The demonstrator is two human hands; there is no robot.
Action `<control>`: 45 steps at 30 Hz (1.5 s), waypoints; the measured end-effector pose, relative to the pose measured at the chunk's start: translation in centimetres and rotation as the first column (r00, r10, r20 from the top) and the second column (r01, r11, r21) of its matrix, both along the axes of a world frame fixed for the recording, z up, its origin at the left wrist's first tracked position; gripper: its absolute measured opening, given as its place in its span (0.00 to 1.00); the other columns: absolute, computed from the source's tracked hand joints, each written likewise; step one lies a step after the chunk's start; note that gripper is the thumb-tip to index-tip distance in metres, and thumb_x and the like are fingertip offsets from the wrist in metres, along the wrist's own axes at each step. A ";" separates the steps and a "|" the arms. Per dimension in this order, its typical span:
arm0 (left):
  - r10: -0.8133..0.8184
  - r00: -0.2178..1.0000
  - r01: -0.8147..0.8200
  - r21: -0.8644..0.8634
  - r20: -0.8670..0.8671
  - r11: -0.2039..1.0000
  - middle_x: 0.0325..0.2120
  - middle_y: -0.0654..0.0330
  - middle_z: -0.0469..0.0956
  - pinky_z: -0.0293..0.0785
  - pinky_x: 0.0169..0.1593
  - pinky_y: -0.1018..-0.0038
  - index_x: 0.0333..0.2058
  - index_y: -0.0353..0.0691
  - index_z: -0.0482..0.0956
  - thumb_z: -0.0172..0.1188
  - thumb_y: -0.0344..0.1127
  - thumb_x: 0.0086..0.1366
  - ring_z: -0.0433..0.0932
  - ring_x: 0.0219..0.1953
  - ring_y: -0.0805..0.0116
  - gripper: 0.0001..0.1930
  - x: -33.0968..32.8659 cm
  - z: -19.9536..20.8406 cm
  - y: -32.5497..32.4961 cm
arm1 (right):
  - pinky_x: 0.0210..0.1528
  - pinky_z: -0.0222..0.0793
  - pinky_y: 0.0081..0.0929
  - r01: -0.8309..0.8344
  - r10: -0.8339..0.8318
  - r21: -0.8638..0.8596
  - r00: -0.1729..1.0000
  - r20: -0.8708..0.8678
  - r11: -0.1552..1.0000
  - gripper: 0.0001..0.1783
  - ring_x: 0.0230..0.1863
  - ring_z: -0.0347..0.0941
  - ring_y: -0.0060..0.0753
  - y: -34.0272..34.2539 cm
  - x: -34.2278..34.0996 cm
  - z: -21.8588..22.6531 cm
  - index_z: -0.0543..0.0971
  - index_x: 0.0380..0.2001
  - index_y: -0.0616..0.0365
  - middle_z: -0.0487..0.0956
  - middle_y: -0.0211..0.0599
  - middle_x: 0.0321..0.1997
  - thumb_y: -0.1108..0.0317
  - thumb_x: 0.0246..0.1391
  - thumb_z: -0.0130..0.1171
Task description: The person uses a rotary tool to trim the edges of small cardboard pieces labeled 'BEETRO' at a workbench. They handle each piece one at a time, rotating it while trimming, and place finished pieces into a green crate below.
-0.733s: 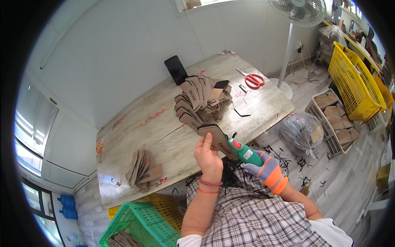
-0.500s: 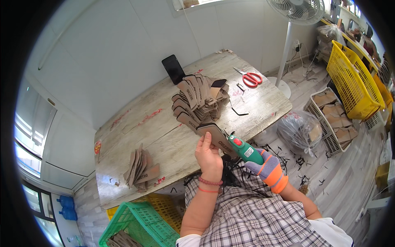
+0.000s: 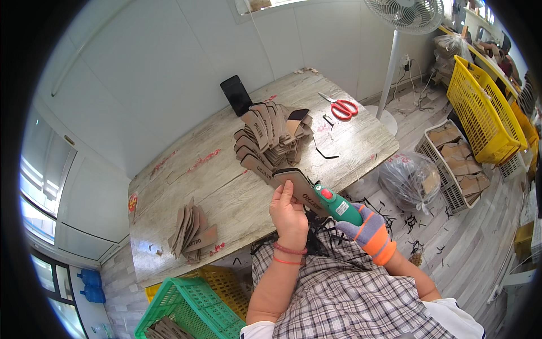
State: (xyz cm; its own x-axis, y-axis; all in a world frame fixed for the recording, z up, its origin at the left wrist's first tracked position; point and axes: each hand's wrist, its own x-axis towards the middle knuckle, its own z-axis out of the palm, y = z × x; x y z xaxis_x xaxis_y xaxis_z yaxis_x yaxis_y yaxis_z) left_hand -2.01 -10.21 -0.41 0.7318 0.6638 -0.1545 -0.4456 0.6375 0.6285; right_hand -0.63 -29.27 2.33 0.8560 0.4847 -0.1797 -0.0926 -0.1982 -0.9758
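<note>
My left hand (image 3: 289, 213) pinches a flat brown piece with a black edge and printed lettering (image 3: 298, 186), thumb on its upper face. It is tilted over the table's near edge. My right hand (image 3: 370, 233), in a purple and orange glove, is closed round a green handheld power cutter with a red button (image 3: 340, 207). The cutter's tip meets the right edge of the piece; the contact itself is too small to make out. Beyond my left hand lies a fanned heap of similar brown pieces (image 3: 265, 133). A smaller stack of them (image 3: 192, 231) stands at the table's left.
On the wooden table (image 3: 186, 175) are red-handled scissors (image 3: 343, 109), a black phone (image 3: 236, 95) and black offcuts (image 3: 327, 153). Green (image 3: 192, 308) and yellow crates (image 3: 485, 107), a plastic bag (image 3: 409, 181) and a fan (image 3: 403, 14) stand around it. Black scraps litter the floor.
The brown piece and my left hand have shifted very slightly right against the cutter. My right hand stays nearly still, still gripping the cutter.
</note>
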 end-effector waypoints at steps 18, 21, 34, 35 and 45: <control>-0.001 1.000 0.001 -0.015 0.019 1.000 0.35 0.59 0.80 0.76 0.42 0.73 0.39 0.36 0.76 0.59 0.30 0.63 0.79 0.35 0.69 0.07 0.2 -0.7 -0.2 | 0.34 0.72 0.17 0.001 -0.002 0.011 1.000 0.009 1.000 0.31 0.32 0.73 0.16 -0.2 -0.2 -0.2 0.71 0.50 0.65 0.79 0.33 0.36 0.60 0.46 0.70; -0.029 1.000 0.029 0.003 0.004 1.000 0.34 0.60 0.81 0.76 0.41 0.74 0.38 0.36 0.77 0.59 0.29 0.63 0.79 0.34 0.70 0.06 0.0 -0.7 -0.4 | 0.32 0.71 0.16 -0.006 0.006 0.030 1.000 0.005 1.000 0.29 0.32 0.73 0.15 -0.1 0.0 0.2 0.71 0.50 0.65 0.79 0.31 0.35 0.62 0.48 0.68; -0.029 0.998 0.037 0.146 -0.053 0.989 0.31 0.60 0.81 0.76 0.37 0.78 0.36 0.36 0.78 0.59 0.30 0.63 0.79 0.31 0.73 0.04 -0.9 -0.5 -0.2 | 0.37 0.72 0.18 -0.039 0.039 0.024 0.999 0.020 0.999 0.29 0.36 0.73 0.17 -0.1 0.1 0.8 0.72 0.49 0.65 0.79 0.33 0.38 0.61 0.48 0.69; -0.016 0.999 0.023 0.142 -0.051 0.990 0.31 0.60 0.81 0.76 0.37 0.77 0.35 0.36 0.78 0.59 0.29 0.63 0.79 0.31 0.73 0.04 -0.9 -0.4 -0.2 | 0.37 0.72 0.18 -0.042 0.042 0.019 0.999 0.024 0.999 0.29 0.36 0.73 0.17 -0.1 0.1 0.8 0.72 0.49 0.65 0.79 0.33 0.38 0.61 0.47 0.69; -0.011 1.000 0.011 0.081 -0.004 0.997 0.31 0.60 0.81 0.76 0.38 0.76 0.35 0.37 0.77 0.58 0.29 0.63 0.79 0.31 0.72 0.03 -0.8 0.0 -0.2 | 0.35 0.71 0.17 -0.034 0.032 0.029 0.997 0.066 0.999 0.30 0.33 0.73 0.16 -0.1 -0.2 0.4 0.72 0.49 0.64 0.79 0.33 0.37 0.60 0.47 0.70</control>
